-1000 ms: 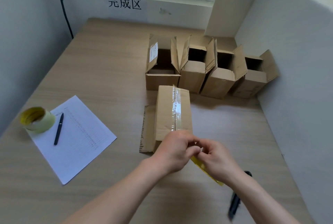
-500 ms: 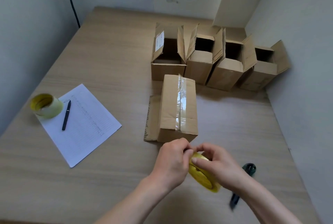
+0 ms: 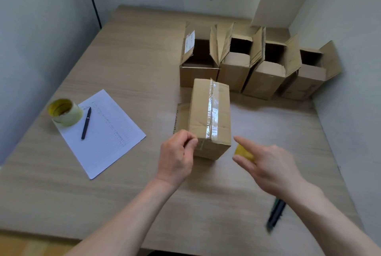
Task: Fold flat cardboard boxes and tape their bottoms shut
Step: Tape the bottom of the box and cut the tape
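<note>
Brown cardboard box (image 3: 210, 115) upside down mid-table (image 3: 127, 53), clear tape strip (image 3: 212, 111) along bottom seam, so sealing looks finished. Left hand (image 3: 177, 158) grip curled at near-left corner, apparently pinching edge to steady. Right hand (image 3: 268, 165) grip clamped on yellow tape roll (image 3: 243, 152), forefinger extended. Versus half-second earlier: hands parted, roll carried rightward off box; four open cardboard boxes (image 3: 257, 59) behind unchanged

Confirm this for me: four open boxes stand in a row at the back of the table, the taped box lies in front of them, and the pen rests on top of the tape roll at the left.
Not quite. The head view shows the pen lying on the sheet of paper, beside the tape roll, not on top of it. The rest holds: four open boxes stand in a row at the back of the table, and the taped box lies in front of them.
</note>
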Demonstrator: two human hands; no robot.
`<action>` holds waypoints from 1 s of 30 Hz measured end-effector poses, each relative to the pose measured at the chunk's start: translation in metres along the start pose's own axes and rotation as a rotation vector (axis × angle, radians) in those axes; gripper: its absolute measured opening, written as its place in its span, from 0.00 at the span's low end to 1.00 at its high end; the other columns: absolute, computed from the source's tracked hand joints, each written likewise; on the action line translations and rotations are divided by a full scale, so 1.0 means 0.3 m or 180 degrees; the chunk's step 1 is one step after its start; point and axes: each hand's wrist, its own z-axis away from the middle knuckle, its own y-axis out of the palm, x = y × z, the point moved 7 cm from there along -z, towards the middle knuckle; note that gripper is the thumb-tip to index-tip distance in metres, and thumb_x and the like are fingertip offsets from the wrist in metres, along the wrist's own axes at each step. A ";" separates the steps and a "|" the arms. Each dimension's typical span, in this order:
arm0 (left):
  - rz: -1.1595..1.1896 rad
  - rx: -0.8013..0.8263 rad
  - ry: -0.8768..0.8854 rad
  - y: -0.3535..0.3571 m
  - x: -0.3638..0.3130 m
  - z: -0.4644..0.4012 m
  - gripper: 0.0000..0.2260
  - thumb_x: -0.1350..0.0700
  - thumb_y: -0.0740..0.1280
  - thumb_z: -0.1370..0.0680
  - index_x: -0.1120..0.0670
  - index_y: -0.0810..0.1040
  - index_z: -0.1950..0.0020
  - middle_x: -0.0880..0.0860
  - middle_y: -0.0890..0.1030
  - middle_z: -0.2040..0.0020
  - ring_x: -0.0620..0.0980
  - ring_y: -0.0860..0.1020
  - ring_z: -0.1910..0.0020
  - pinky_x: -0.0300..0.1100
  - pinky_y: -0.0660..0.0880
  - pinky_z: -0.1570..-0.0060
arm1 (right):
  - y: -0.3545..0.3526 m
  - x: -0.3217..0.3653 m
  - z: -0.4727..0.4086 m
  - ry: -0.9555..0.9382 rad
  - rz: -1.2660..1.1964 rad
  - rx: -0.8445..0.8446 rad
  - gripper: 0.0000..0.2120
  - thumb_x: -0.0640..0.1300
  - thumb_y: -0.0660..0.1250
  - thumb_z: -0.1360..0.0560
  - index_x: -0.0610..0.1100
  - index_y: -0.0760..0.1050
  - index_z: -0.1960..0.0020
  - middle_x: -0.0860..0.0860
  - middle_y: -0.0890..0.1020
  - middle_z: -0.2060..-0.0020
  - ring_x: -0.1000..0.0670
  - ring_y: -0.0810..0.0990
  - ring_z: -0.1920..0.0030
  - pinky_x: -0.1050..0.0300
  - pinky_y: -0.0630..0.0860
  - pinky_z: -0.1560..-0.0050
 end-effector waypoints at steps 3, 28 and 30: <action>-0.0088 -0.0089 0.0038 0.012 0.040 -0.039 0.06 0.59 0.66 0.25 0.59 0.77 0.60 0.44 0.73 0.69 0.47 0.71 0.69 0.41 0.68 0.66 | 0.042 0.006 -0.062 -0.0113 0.0298 -0.0144 0.26 0.68 0.50 0.23 0.63 0.61 0.27 0.49 0.84 0.54 0.40 0.81 0.52 0.51 0.66 0.64; -0.0644 -0.0032 -0.0202 0.028 0.190 -0.090 0.05 0.62 0.67 0.23 0.57 0.75 0.59 0.50 0.77 0.64 0.53 0.74 0.64 0.46 0.69 0.63 | 0.136 0.087 -0.148 -0.0617 0.0637 -0.0811 0.22 0.61 0.65 0.24 0.52 0.77 0.34 0.48 0.84 0.65 0.40 0.81 0.67 0.56 0.66 0.72; -0.0645 -0.0139 -0.0159 0.033 0.192 -0.082 0.04 0.62 0.68 0.23 0.57 0.75 0.58 0.50 0.78 0.63 0.53 0.74 0.63 0.47 0.71 0.63 | 0.123 0.102 -0.143 -0.0661 0.0650 -0.0983 0.21 0.57 0.73 0.29 0.48 0.82 0.40 0.48 0.82 0.71 0.41 0.78 0.75 0.56 0.68 0.78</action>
